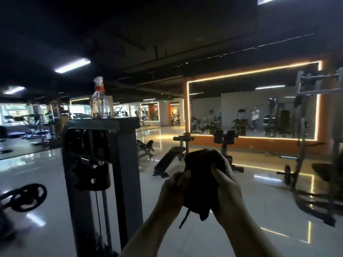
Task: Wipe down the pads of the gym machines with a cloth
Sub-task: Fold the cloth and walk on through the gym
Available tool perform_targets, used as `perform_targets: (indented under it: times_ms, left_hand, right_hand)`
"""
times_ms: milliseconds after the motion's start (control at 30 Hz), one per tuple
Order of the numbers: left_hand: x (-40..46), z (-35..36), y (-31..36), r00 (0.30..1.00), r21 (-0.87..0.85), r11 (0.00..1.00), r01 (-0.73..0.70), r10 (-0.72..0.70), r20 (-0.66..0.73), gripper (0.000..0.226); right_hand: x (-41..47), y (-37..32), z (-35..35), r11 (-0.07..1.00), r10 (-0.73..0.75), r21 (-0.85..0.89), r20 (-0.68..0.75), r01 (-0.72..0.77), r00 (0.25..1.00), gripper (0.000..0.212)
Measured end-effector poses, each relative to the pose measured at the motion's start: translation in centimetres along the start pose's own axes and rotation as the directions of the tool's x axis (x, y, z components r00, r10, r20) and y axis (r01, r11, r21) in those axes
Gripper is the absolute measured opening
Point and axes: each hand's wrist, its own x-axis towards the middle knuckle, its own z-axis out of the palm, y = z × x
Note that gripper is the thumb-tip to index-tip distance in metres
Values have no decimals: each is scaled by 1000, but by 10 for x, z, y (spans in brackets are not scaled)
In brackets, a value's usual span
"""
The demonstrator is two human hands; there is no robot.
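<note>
The fingers of the left hand (pixel 175 190) curl round the near left edge of a dark cloth (pixel 201 179), the thumb pressed against the fabric; the fingers of the right hand (pixel 225 184) grip its right side, bunching it, so the cloth is held up between both hands in mid-air, right of centre and near the camera. A dark cord or loop (pixel 184 218) dangles from the cloth's lower edge. Both forearms rise from the bottom of the view. To the left, just beside the left arm, stands a grey weight-stack tower (pixel 118 164) with its cable running down inside the frame. On the tower's flat top stands a clear spray bottle (pixel 100 105) with an orange and white trigger head, upright. Farther off, beyond the hands, a black padded bench (pixel 167 161) lies tilted on the glossy pale floor (pixel 259 210). Far right, a wall mirror (pixel 254 110) edged with a glowing strip reflects other machines. A weight plate (pixel 27 197) sits low at the far left.
</note>
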Motion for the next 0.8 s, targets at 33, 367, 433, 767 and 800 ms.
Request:
perform_targets:
  times_ms: [33,367,433,767,800]
  left_hand:
    - [15,-2,0,999,46,999,-1,3,-42,21]
    - [127,-68,15,891,298,942,-153,261,-370,6]
    - [142,-93,21,859,333,938,-99,249,-447,17]
    - [170,-205,59,891,117,982,-147,183,-415,32]
    - [173,-216,61,901,96,983,-155,181,-395,33]
  right_hand:
    - [18,2,-3,1000,21,17,45,-22,999,46]
    - [189,25,8,978,189,-14,487,-208,853,44]
    - [211,31,19,972,221,-62,566,-226,794,52]
    - [289,55,98,983,160,-31,633,-182,758,49]
    - [299,57,107,985,142,-22,647,-169,749,43]
